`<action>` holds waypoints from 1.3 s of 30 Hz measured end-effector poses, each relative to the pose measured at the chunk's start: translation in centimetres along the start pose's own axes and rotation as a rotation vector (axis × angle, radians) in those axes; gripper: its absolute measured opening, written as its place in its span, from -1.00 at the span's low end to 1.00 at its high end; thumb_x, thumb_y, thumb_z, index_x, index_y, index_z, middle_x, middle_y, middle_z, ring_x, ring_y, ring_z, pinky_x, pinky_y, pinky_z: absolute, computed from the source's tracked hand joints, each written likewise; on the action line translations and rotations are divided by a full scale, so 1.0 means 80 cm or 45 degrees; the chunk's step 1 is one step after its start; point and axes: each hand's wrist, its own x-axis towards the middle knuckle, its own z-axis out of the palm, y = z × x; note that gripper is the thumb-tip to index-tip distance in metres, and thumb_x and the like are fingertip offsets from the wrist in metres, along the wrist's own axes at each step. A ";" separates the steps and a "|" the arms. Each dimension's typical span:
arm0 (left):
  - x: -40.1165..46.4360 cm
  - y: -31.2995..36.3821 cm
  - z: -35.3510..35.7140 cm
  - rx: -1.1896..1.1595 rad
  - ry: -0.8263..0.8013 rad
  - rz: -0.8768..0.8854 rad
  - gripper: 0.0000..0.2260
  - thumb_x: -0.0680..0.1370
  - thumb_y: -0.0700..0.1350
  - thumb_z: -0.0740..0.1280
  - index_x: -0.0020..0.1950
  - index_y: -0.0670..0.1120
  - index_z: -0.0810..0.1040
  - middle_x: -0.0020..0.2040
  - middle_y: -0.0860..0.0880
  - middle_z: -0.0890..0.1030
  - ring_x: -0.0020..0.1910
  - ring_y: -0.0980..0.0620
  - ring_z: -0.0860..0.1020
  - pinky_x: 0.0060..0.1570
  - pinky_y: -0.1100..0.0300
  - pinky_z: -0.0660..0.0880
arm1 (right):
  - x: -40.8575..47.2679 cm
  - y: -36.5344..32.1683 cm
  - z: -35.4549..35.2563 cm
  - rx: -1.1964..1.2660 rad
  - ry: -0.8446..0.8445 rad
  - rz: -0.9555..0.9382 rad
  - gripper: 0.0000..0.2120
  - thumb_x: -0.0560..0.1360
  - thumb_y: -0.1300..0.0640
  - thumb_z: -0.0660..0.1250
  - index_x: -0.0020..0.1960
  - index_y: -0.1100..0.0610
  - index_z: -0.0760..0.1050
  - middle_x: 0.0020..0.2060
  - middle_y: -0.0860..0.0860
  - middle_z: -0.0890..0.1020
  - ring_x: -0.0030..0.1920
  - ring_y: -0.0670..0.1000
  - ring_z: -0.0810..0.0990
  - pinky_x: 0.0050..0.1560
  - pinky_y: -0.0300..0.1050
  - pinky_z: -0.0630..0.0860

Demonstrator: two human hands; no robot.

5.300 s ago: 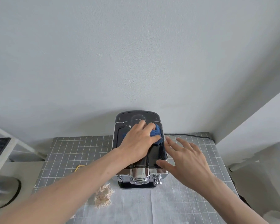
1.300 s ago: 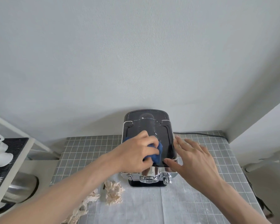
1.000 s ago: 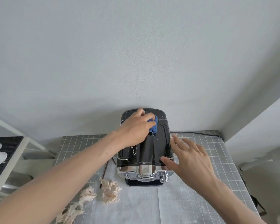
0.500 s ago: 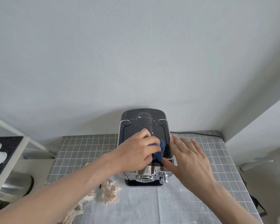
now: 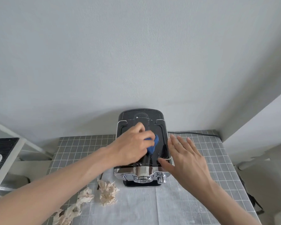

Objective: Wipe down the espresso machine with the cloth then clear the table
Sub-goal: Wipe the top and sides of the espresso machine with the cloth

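Left hand (image 5: 133,143) is on top of the espresso machine (image 5: 142,143), fingers curled round the blue cloth (image 5: 152,146) & pressing it onto the glossy black top panel, approx mid-panel. Right hand (image 5: 183,153) lies flat, fingers straight, against the machine's right edge w/ the thumb hooked on the front right corner, bracing, holding nothing. Machine sits at the back of the worktop (image 5: 201,159), close to the wall, power cord (image 5: 193,133) trailing off to the right behind it

White specks show on the rear lid (image 5: 140,116) & near the front lip by the chrome, so the top isn't done yet. To do this well: keep the cloth bunched but flat under the fingers, overlapping strokes front to back, then work into the recessed outline where residue prob collects. Right hand should hold its brace so the machine doesn't skid on the paper sheet. Chrome group head (image 5: 142,172) & knobs look due a pass after, plus the sides, which can't be judged from here

Crumpled tissues (image 5: 108,192) & a longer wad (image 5: 71,208) lie front-left on the worktop, a thin dark stick (image 5: 100,180) beside them: that's the clearing part, not yet begun. Watch the cord when wiping the back
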 end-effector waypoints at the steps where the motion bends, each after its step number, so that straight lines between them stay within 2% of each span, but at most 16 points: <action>1: -0.005 0.005 -0.002 -0.002 0.005 0.035 -0.65 0.61 -0.16 0.09 0.04 -0.05 0.69 0.17 0.09 0.59 -0.01 -0.10 0.39 0.07 0.13 0.41 | 0.000 -0.001 0.000 0.009 0.000 0.003 -0.27 0.55 -0.31 0.10 0.40 0.25 0.50 0.39 0.15 0.55 0.41 0.18 0.50 0.46 0.19 0.39; 4: -0.001 -0.003 0.002 0.068 0.038 0.037 -0.69 0.62 -0.18 0.12 0.01 -0.06 0.68 0.15 0.08 0.61 -0.04 -0.12 0.42 -0.01 0.09 0.46 | 0.000 -0.001 0.001 0.027 -0.014 0.011 -0.28 0.55 -0.30 0.11 0.41 0.25 0.49 0.40 0.16 0.54 0.42 0.19 0.50 0.45 0.18 0.41; 7: 0.022 -0.036 0.010 0.198 0.072 -0.108 -0.81 0.57 -0.24 0.30 0.07 -0.09 0.69 0.15 0.02 0.63 -0.01 -0.18 0.45 -0.12 -0.05 0.54 | 0.000 -0.001 0.001 0.026 -0.005 0.010 -0.28 0.55 -0.29 0.13 0.40 0.26 0.51 0.39 0.17 0.55 0.41 0.19 0.51 0.43 0.20 0.43; 9: 0.033 -0.058 0.013 0.231 0.092 -0.202 -0.73 0.47 -0.31 0.46 0.15 -0.12 0.69 0.19 -0.04 0.64 -0.01 -0.21 0.48 -0.21 -0.05 0.57 | 0.000 -0.001 0.001 0.016 -0.006 0.011 -0.29 0.55 -0.29 0.13 0.39 0.26 0.52 0.38 0.16 0.55 0.40 0.20 0.51 0.42 0.20 0.44; 11: 0.037 -0.065 0.014 0.215 0.108 -0.236 -0.65 0.41 -0.37 0.51 0.16 -0.11 0.71 0.19 -0.04 0.65 -0.04 -0.20 0.50 -0.24 -0.02 0.56 | 0.000 0.001 0.001 0.011 -0.013 0.009 -0.28 0.56 -0.31 0.10 0.39 0.25 0.52 0.39 0.15 0.55 0.40 0.20 0.51 0.42 0.21 0.44; 18: 0.007 -0.012 0.007 0.017 0.023 -0.132 -0.71 0.54 -0.33 0.36 0.17 -0.07 0.70 0.25 0.07 0.60 0.10 -0.16 0.41 0.06 -0.06 0.52 | 0.002 0.005 -0.001 -0.022 -0.039 -0.016 -0.23 0.55 -0.35 0.04 0.37 0.25 0.53 0.38 0.14 0.56 0.38 0.23 0.54 0.37 0.24 0.48; 21: -0.014 0.013 0.006 -0.069 0.003 -0.086 -0.72 0.57 -0.31 0.30 0.14 -0.04 0.71 0.25 0.13 0.58 0.12 -0.12 0.38 0.07 0.00 0.49 | 0.003 0.006 -0.002 -0.035 -0.063 -0.035 -0.23 0.55 -0.36 0.02 0.37 0.24 0.53 0.37 0.14 0.57 0.36 0.24 0.55 0.35 0.25 0.49; 25: -0.036 0.035 0.000 -0.165 -0.057 -0.011 -0.69 0.59 -0.16 0.18 0.06 0.04 0.72 0.23 0.22 0.56 0.15 -0.05 0.39 0.14 0.11 0.44 | 0.004 0.009 -0.004 -0.061 -0.081 -0.061 -0.23 0.55 -0.35 0.01 0.36 0.23 0.54 0.37 0.13 0.57 0.33 0.24 0.57 0.33 0.24 0.51; 28: -0.041 0.039 -0.004 -0.193 -0.045 0.017 -0.69 0.61 -0.20 0.21 0.08 0.07 0.72 0.24 0.23 0.57 0.17 -0.04 0.41 0.19 0.18 0.38 | 0.005 0.012 -0.006 -0.065 -0.130 -0.072 -0.25 0.56 -0.35 -0.01 0.37 0.20 0.54 0.39 0.10 0.56 0.34 0.22 0.57 0.31 0.22 0.53; 31: -0.033 0.034 0.000 -0.093 -0.001 0.007 -0.71 0.60 -0.23 0.24 0.09 0.06 0.70 0.25 0.22 0.57 0.15 -0.08 0.44 0.07 0.08 0.46 | 0.008 0.022 -0.011 -0.075 -0.195 -0.106 -0.27 0.58 -0.37 -0.03 0.43 0.13 0.49 0.45 0.03 0.51 0.40 0.20 0.51 0.34 0.21 0.51; 33: -0.020 0.017 0.007 -0.011 0.023 -0.060 -0.70 0.59 -0.27 0.29 0.17 0.04 0.69 0.30 0.17 0.57 0.17 -0.12 0.45 0.03 -0.02 0.51 | 0.008 0.026 -0.016 -0.086 -0.221 -0.141 -0.28 0.60 -0.36 -0.04 0.47 0.12 0.44 0.48 0.01 0.47 0.44 0.20 0.47 0.37 0.21 0.47; 36: 0.007 -0.010 0.014 0.018 0.007 -0.188 -0.53 0.49 -0.38 0.35 0.33 0.01 0.63 0.40 0.10 0.55 0.25 -0.15 0.44 0.09 -0.13 0.53 | 0.007 0.027 -0.022 -0.125 -0.254 -0.170 -0.29 0.62 -0.35 -0.08 0.51 0.10 0.38 0.53 0.01 0.40 0.48 0.19 0.42 0.41 0.21 0.43; 39: 0.018 -0.008 0.017 -0.027 -0.024 -0.249 -0.45 0.46 -0.41 0.34 0.40 -0.02 0.60 0.46 0.07 0.52 0.34 -0.16 0.40 0.26 -0.14 0.46 | 0.009 0.024 -0.027 -0.179 -0.280 -0.161 -0.29 0.61 -0.33 -0.09 0.49 0.11 0.42 0.50 0.03 0.44 0.46 0.21 0.45 0.38 0.25 0.45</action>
